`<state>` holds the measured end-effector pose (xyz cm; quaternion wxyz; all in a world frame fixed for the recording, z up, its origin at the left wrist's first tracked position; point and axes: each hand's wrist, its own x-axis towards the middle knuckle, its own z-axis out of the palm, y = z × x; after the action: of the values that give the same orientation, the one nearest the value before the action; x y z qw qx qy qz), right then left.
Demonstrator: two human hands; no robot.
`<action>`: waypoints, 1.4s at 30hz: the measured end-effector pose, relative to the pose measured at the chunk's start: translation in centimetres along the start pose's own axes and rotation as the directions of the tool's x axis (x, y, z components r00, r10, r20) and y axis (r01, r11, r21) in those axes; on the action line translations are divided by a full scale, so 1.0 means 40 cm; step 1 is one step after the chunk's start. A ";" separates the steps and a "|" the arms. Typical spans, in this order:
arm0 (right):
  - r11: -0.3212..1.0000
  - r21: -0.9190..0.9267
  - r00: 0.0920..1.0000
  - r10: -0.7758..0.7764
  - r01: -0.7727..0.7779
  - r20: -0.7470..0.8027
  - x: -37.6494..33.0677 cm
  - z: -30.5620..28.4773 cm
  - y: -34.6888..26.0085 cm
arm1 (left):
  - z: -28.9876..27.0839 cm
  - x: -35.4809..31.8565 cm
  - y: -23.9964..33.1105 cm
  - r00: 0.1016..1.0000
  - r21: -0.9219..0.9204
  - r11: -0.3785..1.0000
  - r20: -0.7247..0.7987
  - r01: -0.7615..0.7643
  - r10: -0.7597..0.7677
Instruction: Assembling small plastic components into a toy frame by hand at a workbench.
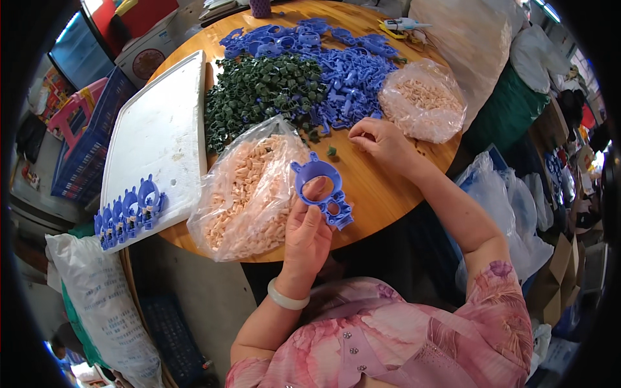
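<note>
Upright over the table's near edge, a blue plastic ring-shaped piece with small ears and a molded lower part [319,173] is gripped between the thumb and fingers of my left hand [308,236]. My right hand [385,143] is at the near edge of a heap of small blue plastic parts [352,81], fingers curled together; whatever may be between their tips is too small to make out. A clear bag of peach-colored small pieces [249,194] lies beside my left hand. A single dark green part [331,150] rests between my hands.
Dark green parts [262,94] form a pile at center left. Larger blue frames [278,40] lie behind it. Another bag of peach pieces [424,100] sits right. A white foam board [155,123] carries several assembled blue pieces [129,210]. Yellow-handled tool [398,29] lies far right.
</note>
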<state>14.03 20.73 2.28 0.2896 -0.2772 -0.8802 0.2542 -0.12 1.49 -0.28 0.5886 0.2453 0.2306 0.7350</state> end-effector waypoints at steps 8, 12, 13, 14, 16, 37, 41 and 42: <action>0.976 0.083 0.975 -0.206 0.199 0.085 -0.007 0.046 -0.031 | -0.026 -0.015 0.003 0.998 -0.137 0.990 0.057 0.007 0.001; 0.990 -0.049 0.983 -0.125 0.133 0.137 -0.004 0.071 -0.056 | -0.024 -0.015 0.001 0.999 -0.103 0.995 0.052 -0.010 0.015; 0.984 -0.081 0.981 -0.145 0.156 0.132 -0.004 0.079 -0.038 | -0.025 -0.014 -0.001 0.998 -0.103 0.995 0.055 -0.007 0.013; 0.977 -0.108 0.977 -0.168 0.183 0.131 -0.001 0.083 -0.032 | -0.027 -0.015 -0.002 0.998 -0.114 0.993 0.060 -0.011 0.018; 0.986 -0.044 0.982 -0.158 0.163 0.107 -0.006 0.078 -0.023 | -0.027 -0.014 -0.002 0.998 -0.125 0.992 0.064 -0.015 0.023; 0.531 0.837 0.990 0.027 -0.133 0.140 -0.119 -0.014 -0.140 | -0.007 -0.006 0.000 1.000 -0.004 1.000 -0.008 0.017 -0.017; 0.658 0.752 0.999 -0.045 0.036 -0.009 -0.136 -0.007 -0.155 | 0.001 -0.005 0.002 0.999 -0.029 0.999 0.000 0.032 -0.032; 0.656 0.754 0.999 -0.045 0.033 -0.005 -0.137 -0.012 -0.162 | 0.003 -0.006 0.004 0.999 -0.059 0.998 -0.013 0.037 -0.038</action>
<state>15.83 12.74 4.55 0.3773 -0.1115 -0.7038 0.5915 -0.13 1.24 -0.12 0.6077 0.2182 0.2175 0.7320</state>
